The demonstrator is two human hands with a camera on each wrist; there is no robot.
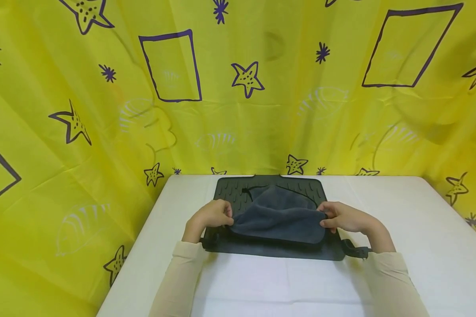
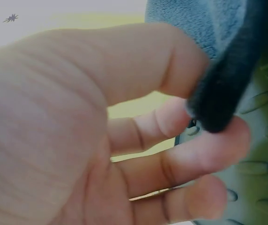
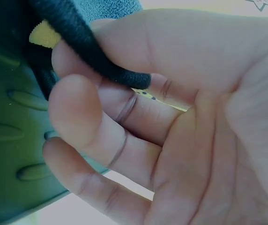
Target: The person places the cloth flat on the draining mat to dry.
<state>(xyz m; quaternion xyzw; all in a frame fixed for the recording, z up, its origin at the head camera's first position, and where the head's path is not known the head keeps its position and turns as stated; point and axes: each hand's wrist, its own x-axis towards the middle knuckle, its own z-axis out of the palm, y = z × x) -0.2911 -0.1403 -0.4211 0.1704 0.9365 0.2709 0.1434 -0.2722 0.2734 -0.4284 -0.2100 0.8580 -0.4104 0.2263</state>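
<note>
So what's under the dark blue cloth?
A dark ridged mat shows beyond the cloth; directly beneath, the view is covered, so anything else there can't be seen.

The left hand (image 1: 212,215) and right hand (image 1: 346,216), both in pale sleeves (image 1: 182,273), pinch opposite ends of a dark blue cloth item (image 1: 279,222) above a black textured board (image 1: 227,190). The board lies on a white table (image 1: 396,207); behind it hangs a yellow curtain (image 1: 269,123) with starfish, small bursts and four-sided outlines.
</note>
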